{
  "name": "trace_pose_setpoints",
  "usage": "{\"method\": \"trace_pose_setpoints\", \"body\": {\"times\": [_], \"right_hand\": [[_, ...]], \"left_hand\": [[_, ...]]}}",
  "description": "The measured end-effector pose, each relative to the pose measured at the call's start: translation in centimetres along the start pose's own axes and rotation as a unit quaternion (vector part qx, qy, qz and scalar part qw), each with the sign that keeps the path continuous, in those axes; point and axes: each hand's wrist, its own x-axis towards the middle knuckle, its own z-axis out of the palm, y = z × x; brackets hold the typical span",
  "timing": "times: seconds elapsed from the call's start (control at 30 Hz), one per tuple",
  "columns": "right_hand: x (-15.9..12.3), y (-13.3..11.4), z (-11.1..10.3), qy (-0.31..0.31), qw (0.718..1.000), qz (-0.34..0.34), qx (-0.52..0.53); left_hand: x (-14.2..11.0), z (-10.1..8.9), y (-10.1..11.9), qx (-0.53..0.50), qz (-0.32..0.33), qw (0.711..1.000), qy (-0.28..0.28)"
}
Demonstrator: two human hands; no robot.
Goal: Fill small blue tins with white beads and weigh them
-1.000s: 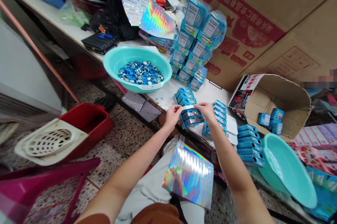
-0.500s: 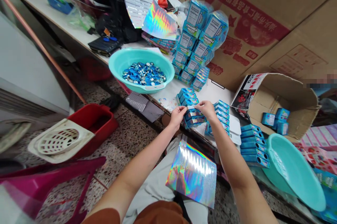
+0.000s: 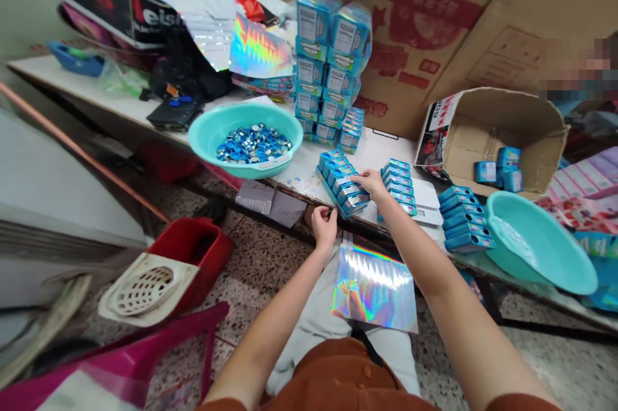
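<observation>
A slanting row of small blue boxes (image 3: 340,174) lies near the table's front edge. My right hand (image 3: 371,184) has its fingertips on a box toward the near end of this row, fingers close together. At the table edge, just left of the row's near end, is my left hand (image 3: 325,228), its thumb and fingers pinched together. Whatever is between them is too small to make out. A shiny rainbow sheet (image 3: 374,288) rests across my lap. Right of my right hand stands a second row of blue boxes (image 3: 398,184).
A turquoise basin (image 3: 196,134) holds blue and silver round pieces. Behind stand stacked wrapped boxes (image 3: 333,98). Rightward are a white scale (image 3: 427,201), more blue boxes (image 3: 464,221), an open carton (image 3: 535,111) and another turquoise basin (image 3: 564,263). A red bin (image 3: 212,256) stands on the floor.
My left hand has left the row of boxes and moved down toward me at the table edge. My right hand stays on the row. The camera view has shifted.
</observation>
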Motion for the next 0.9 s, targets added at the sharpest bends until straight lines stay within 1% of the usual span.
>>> {"method": "trace_pose_setpoints", "body": {"times": [0.03,0.07,0.1,0.17,0.23,0.27,0.33,0.4,0.47,0.57,0.67,0.73,0.8,0.9], "right_hand": [[-0.1,0.0,0.1,0.006,1.0,0.014,0.01],[-0.2,-0.1,0.2,0.02,1.0,0.016,0.007],[-0.4,-0.1,0.2,0.044,0.999,0.003,-0.007],[-1.3,-0.2,-0.2,0.107,0.991,-0.064,-0.047],[-3.0,-0.1,-0.9,0.152,0.974,-0.157,-0.068],[-4.2,0.0,-1.3,0.16,0.964,-0.203,-0.069],[-7.3,0.5,-2.4,0.155,0.947,-0.274,-0.065],[-10.7,1.6,-3.7,0.137,0.937,-0.312,-0.07],[-13.9,3.5,-5.1,0.101,0.936,-0.324,-0.089],[-17.1,7.2,-7.3,0.031,0.939,-0.315,-0.134],[-18.5,10.5,-9.0,-0.004,0.938,-0.309,-0.154],[-18.8,11.7,-9.7,-0.019,0.933,-0.32,-0.16],[-18.9,12.0,-10.1,-0.047,0.924,-0.339,-0.168],[-19.2,11.3,-10.5,-0.085,0.909,-0.37,-0.17]], "left_hand": [[-1.0,-0.6,-1.3,0.032,0.004,0.999,-0.021],[-1.9,-1.1,-2.4,0.066,-0.006,0.997,-0.04],[-2.7,-1.5,-3.4,0.092,-0.031,0.993,-0.059],[-3.9,-1.7,-4.9,0.119,-0.096,0.983,-0.105],[-4.6,-1.2,-5.6,0.106,-0.155,0.972,-0.145],[-4.8,-0.7,-5.6,0.094,-0.172,0.968,-0.158],[-5.1,0.3,-5.5,0.073,-0.187,0.963,-0.179],[-5.3,1.1,-5.0,0.056,-0.184,0.959,-0.208],[-5.7,1.1,-4.3,0.034,-0.18,0.951,-0.25],[-6.6,-0.4,-3.1,0.004,-0.175,0.929,-0.326],[-8.0,-2.8,-1.8,-0.03,-0.143,0.899,-0.413],[-9.1,-4.2,-0.6,-0.022,-0.104,0.89,-0.444],[-10.2,-5.2,1.1,0.01,-0.057,0.89,-0.453],[-11.5,-5.9,4.1,0.038,0.039,0.882,-0.468]]}}
